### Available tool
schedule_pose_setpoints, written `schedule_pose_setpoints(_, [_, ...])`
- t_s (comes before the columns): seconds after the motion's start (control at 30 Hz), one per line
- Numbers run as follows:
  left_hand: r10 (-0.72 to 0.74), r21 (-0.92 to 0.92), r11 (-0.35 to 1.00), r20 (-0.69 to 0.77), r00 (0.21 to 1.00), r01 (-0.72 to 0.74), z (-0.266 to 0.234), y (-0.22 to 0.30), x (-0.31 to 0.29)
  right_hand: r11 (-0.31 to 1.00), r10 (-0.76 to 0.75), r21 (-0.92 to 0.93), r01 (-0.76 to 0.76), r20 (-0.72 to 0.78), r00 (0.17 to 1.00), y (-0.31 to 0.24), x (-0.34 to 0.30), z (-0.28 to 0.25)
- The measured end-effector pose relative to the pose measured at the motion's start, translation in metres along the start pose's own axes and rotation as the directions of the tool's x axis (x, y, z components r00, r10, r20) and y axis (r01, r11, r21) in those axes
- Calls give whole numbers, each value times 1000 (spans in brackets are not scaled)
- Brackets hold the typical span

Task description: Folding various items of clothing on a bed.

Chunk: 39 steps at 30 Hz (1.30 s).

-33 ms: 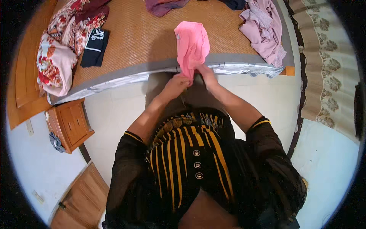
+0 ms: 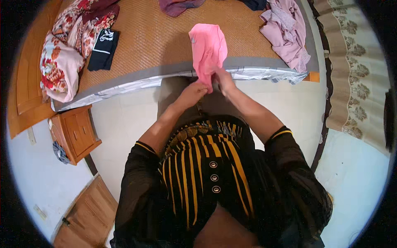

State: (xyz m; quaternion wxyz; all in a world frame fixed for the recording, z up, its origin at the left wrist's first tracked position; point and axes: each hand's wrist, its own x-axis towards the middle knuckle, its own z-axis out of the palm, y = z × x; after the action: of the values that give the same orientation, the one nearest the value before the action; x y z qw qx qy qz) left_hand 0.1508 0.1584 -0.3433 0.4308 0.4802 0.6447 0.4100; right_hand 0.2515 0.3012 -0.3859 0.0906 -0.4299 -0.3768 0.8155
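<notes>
Pink cloth [image 2: 209,43]: lower end partly covered by the left fingers [image 2: 202,88]; garment type unclear.
Grey mark [image 2: 193,40]: on the pink cloth, too small to make out.
Right fingers [image 2: 218,75]: blurred, tips hard to tell from the cloth.
Purple cloth [image 2: 180,6]: cut off by the top edge.
Bed [image 2: 144,37]: far side outside the picture.
Dark object [image 2: 389,120]: largely lost in the right rim.

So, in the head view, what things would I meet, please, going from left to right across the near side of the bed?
Floral cloth → black cloth → bright pink garment → pale pink cloth.
</notes>
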Motion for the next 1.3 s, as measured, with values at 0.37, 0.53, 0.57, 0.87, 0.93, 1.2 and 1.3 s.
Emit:
schedule_pose_setpoints(0.37, [-440,-556,793,-244,864,247,-26,-25,-32,978,-207,58,199,303,930,-56,-58,26])
schedule_pose_setpoints(0.53, [-327,-923,342,56,943,173,-16,8,-13,896,-274,-230,379,385,881,-54,-87,28])
schedule_pose_setpoints(0.57, [-329,-923,346,50,943,169,-19,5,-13,845,-281,-324,425,406,869,-56,-93,30])
schedule_pose_setpoints(0.87, [-188,-908,312,-347,919,-280,-51,28,-19,786,-510,-322,528,144,848,-92,-58,-29])
schedule_pose_setpoints(0.93, [-203,-922,239,-354,913,-304,-47,44,-20,915,-399,-33,401,66,915,-103,-58,-12])
schedule_pose_setpoints(1.2, [-41,-893,-62,-444,895,-446,-37,73,-16,699,-634,-266,664,201,747,-80,-88,42])
schedule_pose_setpoints(1.3, [-95,-892,-67,-441,893,-447,-23,87,-13,550,-636,-440,710,330,698,-35,-107,56])
